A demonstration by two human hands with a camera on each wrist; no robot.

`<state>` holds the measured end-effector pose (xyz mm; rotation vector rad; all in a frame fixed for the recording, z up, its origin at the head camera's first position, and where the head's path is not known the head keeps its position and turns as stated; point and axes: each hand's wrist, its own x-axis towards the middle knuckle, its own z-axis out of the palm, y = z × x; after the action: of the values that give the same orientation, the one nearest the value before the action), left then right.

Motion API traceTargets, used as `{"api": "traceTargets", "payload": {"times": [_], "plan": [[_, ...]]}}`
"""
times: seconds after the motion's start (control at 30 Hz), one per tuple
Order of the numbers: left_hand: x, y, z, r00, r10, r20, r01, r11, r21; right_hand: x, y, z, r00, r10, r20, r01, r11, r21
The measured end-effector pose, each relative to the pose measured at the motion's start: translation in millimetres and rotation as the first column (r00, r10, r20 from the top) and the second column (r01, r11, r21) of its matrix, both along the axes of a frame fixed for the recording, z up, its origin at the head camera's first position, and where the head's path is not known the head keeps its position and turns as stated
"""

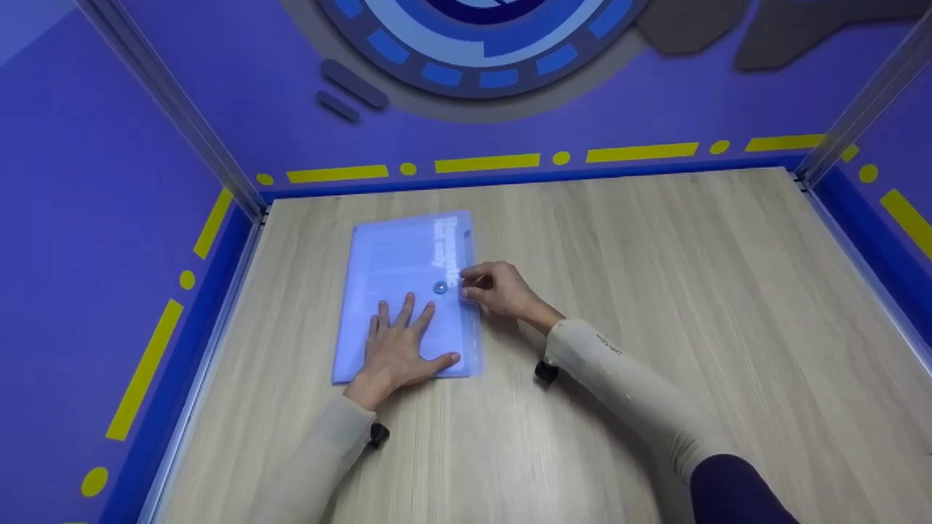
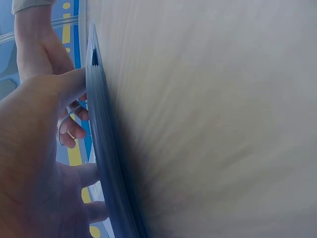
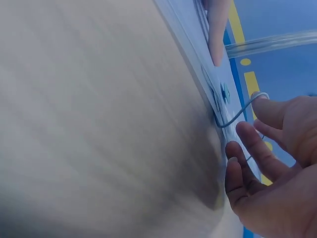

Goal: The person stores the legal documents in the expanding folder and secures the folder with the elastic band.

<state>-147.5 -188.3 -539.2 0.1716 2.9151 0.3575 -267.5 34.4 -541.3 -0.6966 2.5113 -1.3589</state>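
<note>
A translucent bluish document folder (image 1: 393, 255) lies on the table, with pale lettering by its right edge and a round button (image 1: 440, 287) near that edge. My left hand (image 1: 397, 356) rests on its lower part, fingers spread. Just past the right edge, my right hand (image 1: 502, 287) holds a thin cord (image 3: 233, 121) that comes from the folder's edge and loops by the thumb tip. From the left wrist, the cord (image 2: 60, 131) curves beside the right fingers, and the folder's stacked layers (image 2: 111, 153) show under my left thumb.
The wood-grain table (image 1: 655, 291) extends to the right of the folder. Blue panels (image 1: 466, 138) with yellow dashes enclose its back and sides. A small black piece (image 1: 546, 372) is at the right cuff, another (image 1: 378, 435) at the left cuff.
</note>
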Motion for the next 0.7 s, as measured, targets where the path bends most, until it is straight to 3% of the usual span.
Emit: {"api": "traceTargets", "payload": {"times": [0.17,0.47,0.7], "plan": [[-0.6,-0.8,-0.5,1.0,0.003,0.006,-0.003,1.0,-0.011,-3.5,-10.8,7.0,0.995,0.028,-0.092,-0.021,0.996,0.082],[-0.1,-0.3,1.3,1.0,-0.009,-0.001,0.009,1.0,-0.026,-6.2,-25.6,6.8,0.995,0.061,-0.076,-0.051,0.99,0.129],[-1.4,1.1,2.7,1.0,-0.017,0.001,0.017,0.999,-0.03,-6.4,-33.3,5.7,0.989,0.064,-0.131,-0.043,0.986,0.159]]}}
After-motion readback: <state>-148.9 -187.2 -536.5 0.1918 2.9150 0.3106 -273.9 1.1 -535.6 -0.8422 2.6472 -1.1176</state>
